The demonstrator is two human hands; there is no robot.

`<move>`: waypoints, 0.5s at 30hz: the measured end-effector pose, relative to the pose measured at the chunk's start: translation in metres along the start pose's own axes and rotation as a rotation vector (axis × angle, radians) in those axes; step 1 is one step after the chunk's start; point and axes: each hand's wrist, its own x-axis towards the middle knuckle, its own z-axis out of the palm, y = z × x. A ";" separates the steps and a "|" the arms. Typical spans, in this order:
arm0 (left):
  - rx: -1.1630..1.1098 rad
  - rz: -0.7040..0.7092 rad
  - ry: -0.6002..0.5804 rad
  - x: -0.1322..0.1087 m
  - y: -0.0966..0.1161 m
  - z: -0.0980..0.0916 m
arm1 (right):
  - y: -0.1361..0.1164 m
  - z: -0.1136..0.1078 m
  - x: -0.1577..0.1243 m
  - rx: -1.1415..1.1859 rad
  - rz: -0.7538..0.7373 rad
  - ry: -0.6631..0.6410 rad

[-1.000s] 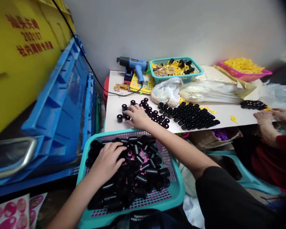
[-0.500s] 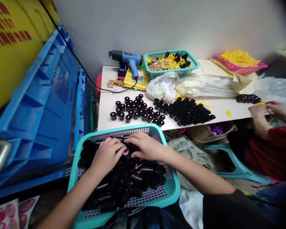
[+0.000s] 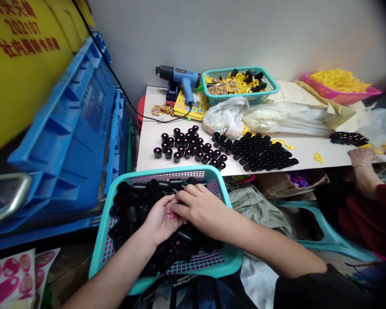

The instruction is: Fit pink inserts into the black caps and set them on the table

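**Black plastic cylinders [image 3: 131, 214] heaped under a two-handed grip**

From where I'm watching, the left hand [image 3: 161, 223] and right hand [image 3: 201, 210] are pressed together in the middle of the heap, fingers curled inward. Whatever they pinch is mostly hidden; I can make out only a pink fleck [image 3: 171, 213] between them, so I can't say exactly what is held. The smooth, matte cylinders fill much of a teal plastic basket [image 3: 167, 173] directly beneath the grip, its pink mesh floor [image 3: 206, 259] showing at the near side.

Beyond the grip, on a white table [image 3: 148, 146], a pink-dotted block of upright cylinders [image 3: 186, 146] stands in loose rows, and a denser black block [image 3: 257, 152] lies just to its right. So many pieces are out on the table, while a large heap remains in the basket.

Farther off sit a blue heat gun [image 3: 180, 77], a clear plastic bag [image 3: 225, 118], and a small teal basket [image 3: 254, 98] of yellow parts. Far right, a co-worker's hand [image 3: 362, 156] works near a small black cluster [image 3: 349, 138].
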 end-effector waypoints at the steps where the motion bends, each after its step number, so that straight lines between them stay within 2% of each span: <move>1: -0.008 0.003 -0.005 0.000 0.000 0.000 | 0.000 -0.003 -0.003 0.003 0.016 0.003; 5: -0.025 0.037 0.022 -0.004 0.006 -0.002 | 0.004 -0.013 -0.019 0.122 0.193 0.031; 9: -0.018 0.096 0.053 -0.011 0.015 -0.006 | 0.009 -0.008 -0.031 0.260 0.360 0.005; 11: -0.014 0.091 0.032 -0.016 0.016 -0.005 | 0.008 -0.003 -0.030 0.302 0.364 0.014; 15: -0.049 0.057 -0.034 -0.022 0.009 0.005 | 0.003 0.004 -0.007 0.364 0.317 0.134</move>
